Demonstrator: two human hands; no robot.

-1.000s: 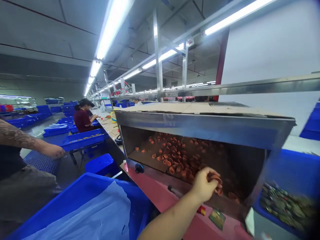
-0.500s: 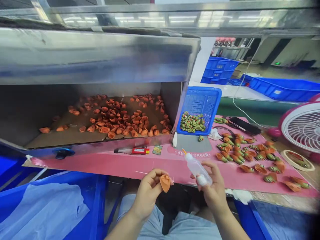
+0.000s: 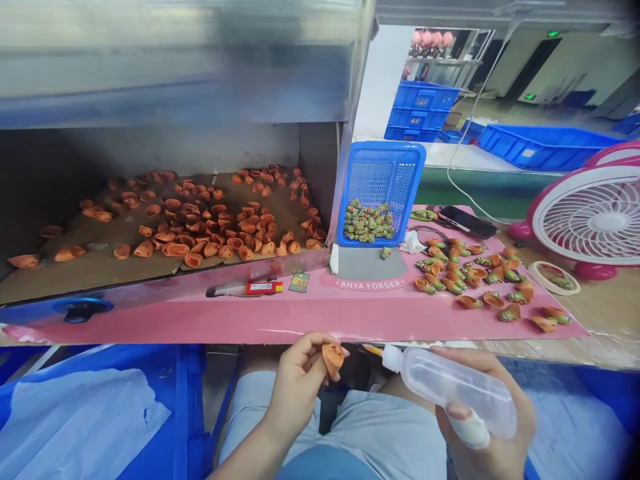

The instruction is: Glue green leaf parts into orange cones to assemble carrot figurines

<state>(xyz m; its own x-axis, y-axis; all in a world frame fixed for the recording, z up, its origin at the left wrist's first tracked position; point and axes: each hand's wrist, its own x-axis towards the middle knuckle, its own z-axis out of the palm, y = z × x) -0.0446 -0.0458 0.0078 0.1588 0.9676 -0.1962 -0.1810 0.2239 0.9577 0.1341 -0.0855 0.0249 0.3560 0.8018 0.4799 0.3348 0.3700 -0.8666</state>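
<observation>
Pinched in the fingers of my left hand (image 3: 300,380) is a small orange cup-shaped piece (image 3: 333,359), held over my lap at the table's front edge. My right hand (image 3: 493,400) wraps around a translucent squeeze bottle (image 3: 457,387), which lies almost level. The bottle's thin yellow-orange nozzle (image 3: 373,350) points left at the orange piece, with a gap between them. A white covering (image 3: 470,427) is on my right thumb.
Many orange pieces (image 3: 215,230) lie in a metal box with an open front. A blue basket (image 3: 413,200) holds small green pieces (image 3: 370,223). Joined green-and-orange pieces (image 3: 455,273) spread over the pink mat (image 3: 310,320). A red-labelled pen (image 3: 250,288) and a fan (image 3: 590,207) are nearby.
My right hand has come closer to the camera and turned the bottle from tilted to nearly level, nozzle leftward. The orange piece stays in my left hand, turned slightly. The view has shifted.
</observation>
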